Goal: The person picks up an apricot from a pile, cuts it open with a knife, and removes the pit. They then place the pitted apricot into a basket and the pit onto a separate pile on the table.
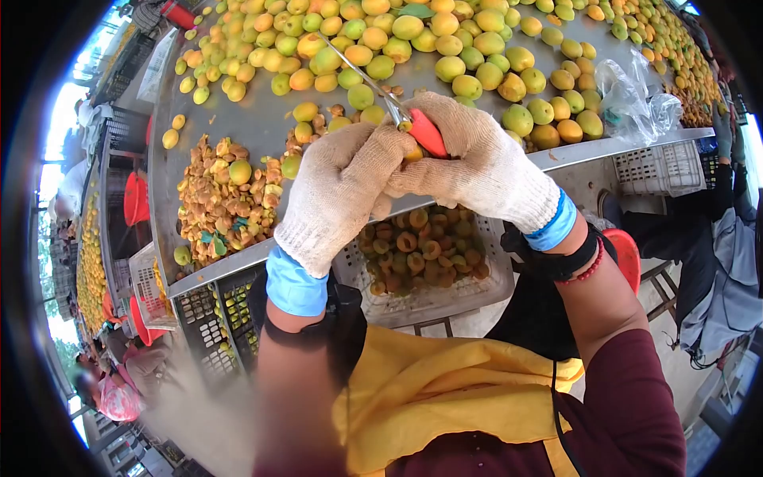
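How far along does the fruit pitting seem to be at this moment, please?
Done: halved, pitted fruit fills part of the white crate, and pits and scraps lie heaped on the metal table. In hand: the left hand holds a fruit while the right hand works it with a red-handled tool. Left: many whole fruits.
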`<state>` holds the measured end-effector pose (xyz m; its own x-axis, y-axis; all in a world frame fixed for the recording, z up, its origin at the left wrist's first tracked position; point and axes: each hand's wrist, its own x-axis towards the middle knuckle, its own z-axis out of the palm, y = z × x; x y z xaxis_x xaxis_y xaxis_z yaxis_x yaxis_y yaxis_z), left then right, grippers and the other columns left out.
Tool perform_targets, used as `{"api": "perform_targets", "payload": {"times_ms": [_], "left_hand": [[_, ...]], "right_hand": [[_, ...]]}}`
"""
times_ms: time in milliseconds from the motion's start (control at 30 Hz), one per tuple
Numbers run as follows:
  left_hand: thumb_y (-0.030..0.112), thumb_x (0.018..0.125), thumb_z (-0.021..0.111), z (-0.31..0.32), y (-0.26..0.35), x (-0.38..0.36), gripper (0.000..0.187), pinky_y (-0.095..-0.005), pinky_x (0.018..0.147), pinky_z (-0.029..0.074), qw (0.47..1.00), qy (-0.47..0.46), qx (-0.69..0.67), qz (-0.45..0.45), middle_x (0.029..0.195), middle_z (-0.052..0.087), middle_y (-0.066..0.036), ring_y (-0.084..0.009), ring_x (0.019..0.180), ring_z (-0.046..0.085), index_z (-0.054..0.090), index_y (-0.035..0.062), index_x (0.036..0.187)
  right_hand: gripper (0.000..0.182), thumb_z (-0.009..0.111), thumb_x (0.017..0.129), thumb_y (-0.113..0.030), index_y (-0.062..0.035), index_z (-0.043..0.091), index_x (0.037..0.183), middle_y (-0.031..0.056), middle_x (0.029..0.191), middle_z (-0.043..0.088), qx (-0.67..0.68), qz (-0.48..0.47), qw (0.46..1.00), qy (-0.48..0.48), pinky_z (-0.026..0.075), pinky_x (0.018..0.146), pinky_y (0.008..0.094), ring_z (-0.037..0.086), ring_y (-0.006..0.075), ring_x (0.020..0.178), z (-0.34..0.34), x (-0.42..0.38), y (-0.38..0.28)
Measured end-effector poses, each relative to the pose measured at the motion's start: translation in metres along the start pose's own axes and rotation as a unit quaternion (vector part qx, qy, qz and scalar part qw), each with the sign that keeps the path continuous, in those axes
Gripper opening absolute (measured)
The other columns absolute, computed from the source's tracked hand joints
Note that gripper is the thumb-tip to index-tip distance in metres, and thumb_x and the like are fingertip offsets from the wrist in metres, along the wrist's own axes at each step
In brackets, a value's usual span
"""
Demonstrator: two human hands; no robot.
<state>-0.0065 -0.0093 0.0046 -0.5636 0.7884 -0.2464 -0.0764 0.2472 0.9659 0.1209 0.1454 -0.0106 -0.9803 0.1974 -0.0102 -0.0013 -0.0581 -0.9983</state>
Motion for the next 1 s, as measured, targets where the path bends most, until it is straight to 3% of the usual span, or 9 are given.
{"api": "perform_targets", "payload": {"times_ms": [167, 233, 300, 433, 667, 833, 900, 967, 1000], "left_hand": [[0.032, 0.105, 0.058, -0.004, -0.01, 0.0, 0.036, -0.024, 0.051, 0.046, 0.997, -0.033, 0.026, 0.059, 0.077, 0.065, -0.002, -0.0098, 0.059, 0.058, 0.07, -0.0015, 0.101], [0.034, 0.106, 0.058, 0.002, -0.003, -0.004, 0.038, -0.0247, 0.047, 0.043, 0.996, -0.031, -0.073, -0.027, 0.077, 0.064, -0.003, -0.0105, 0.059, 0.058, 0.069, -0.0016, 0.104], [0.035, 0.106, 0.058, 0.002, -0.009, -0.002, 0.038, -0.0247, 0.045, 0.043, 0.988, -0.045, -0.144, -0.042, 0.078, 0.064, -0.004, -0.0107, 0.059, 0.058, 0.068, -0.0012, 0.108], [0.038, 0.107, 0.056, 0.012, -0.017, -0.003, 0.041, -0.025, 0.042, 0.044, 0.971, -0.032, -0.236, -0.029, 0.081, 0.064, -0.007, -0.0116, 0.059, 0.057, 0.064, -0.0004, 0.119], [0.043, 0.107, 0.057, 0.014, -0.027, -0.004, 0.045, -0.0276, 0.044, 0.049, 0.927, -0.068, -0.357, -0.09, 0.084, 0.066, -0.009, -0.0132, 0.062, 0.061, 0.065, -0.0006, 0.118], [0.035, 0.104, 0.064, 0.012, -0.018, 0.004, 0.038, -0.0281, 0.048, 0.05, 0.984, 0.139, -0.108, 0.036, 0.078, 0.067, -0.009, -0.0132, 0.056, 0.062, 0.071, -0.0015, 0.1], [0.032, 0.103, 0.065, 0.011, -0.022, 0.006, 0.035, -0.0264, 0.05, 0.049, 0.979, 0.148, -0.137, 0.034, 0.076, 0.068, -0.007, -0.0122, 0.055, 0.061, 0.071, -0.0024, 0.101], [0.031, 0.102, 0.065, 0.012, -0.027, 0.009, 0.034, -0.0262, 0.049, 0.048, 0.98, 0.13, -0.144, 0.039, 0.077, 0.068, -0.007, -0.012, 0.054, 0.061, 0.071, -0.0028, 0.101], [0.031, 0.102, 0.065, 0.013, -0.027, 0.009, 0.034, -0.0262, 0.049, 0.048, 0.981, 0.128, -0.143, 0.036, 0.077, 0.068, -0.007, -0.012, 0.054, 0.061, 0.071, -0.0028, 0.101]], "right_hand": [[0.042, 0.082, 0.09, -0.021, -0.0017, 0.062, 0.122, 0.0054, 0.091, 0.064, -0.065, -0.041, 0.997, 0.02, 0.05, 0.073, 0.0296, 0.06, 0.0136, 0.081, 0.004, -0.002, 0.0], [0.042, 0.082, 0.09, -0.022, -0.0016, 0.062, 0.121, 0.0069, 0.093, 0.065, -0.04, -0.021, 0.999, 0.009, 0.051, 0.077, 0.0308, 0.061, 0.0152, 0.087, 0.004, -0.001, 0.002], [0.057, 0.085, 0.09, -0.026, -0.0006, 0.055, 0.131, 0.001, 0.097, 0.065, -0.068, -0.096, 0.993, 0.026, 0.046, 0.065, 0.0212, 0.055, 0.0051, 0.077, 0.005, 0.003, 0.014], [0.056, 0.084, 0.09, -0.026, -0.0011, 0.056, 0.132, 0.0015, 0.098, 0.065, -0.154, -0.154, 0.976, 0.022, 0.048, 0.068, 0.0211, 0.058, 0.006, 0.081, 0.0, 0.004, 0.017], [0.045, 0.079, 0.092, -0.024, -0.0024, 0.059, 0.126, 0.0004, 0.088, 0.064, 0.03, 0.012, 0.999, -0.016, 0.044, 0.057, 0.0225, 0.055, 0.0072, 0.067, -0.005, 0.003, 0.012], [0.035, 0.074, 0.093, -0.02, -0.0044, 0.062, 0.122, 0.0016, 0.088, 0.068, 0.136, 0.079, 0.982, 0.106, 0.041, 0.051, 0.0226, 0.051, 0.005, 0.058, -0.004, 0.009, 0.021], [0.039, 0.075, 0.092, -0.025, -0.0033, 0.062, 0.122, 0.003, 0.089, 0.069, 0.111, 0.07, 0.986, 0.105, 0.047, 0.054, 0.0268, 0.056, 0.0092, 0.06, 0.003, 0.009, 0.019], [0.047, 0.076, 0.091, -0.034, -0.0019, 0.062, 0.123, 0.0061, 0.088, 0.069, -0.206, -0.085, 0.962, 0.158, 0.053, 0.062, 0.0329, 0.065, 0.0157, 0.068, 0.019, 0.01, 0.024], [0.052, 0.079, 0.088, -0.043, -0.0024, 0.063, 0.117, 0.013, 0.088, 0.07, -0.263, -0.074, 0.949, 0.158, 0.056, 0.072, 0.0396, 0.072, 0.0269, 0.08, 0.021, 0.011, 0.019]]}}
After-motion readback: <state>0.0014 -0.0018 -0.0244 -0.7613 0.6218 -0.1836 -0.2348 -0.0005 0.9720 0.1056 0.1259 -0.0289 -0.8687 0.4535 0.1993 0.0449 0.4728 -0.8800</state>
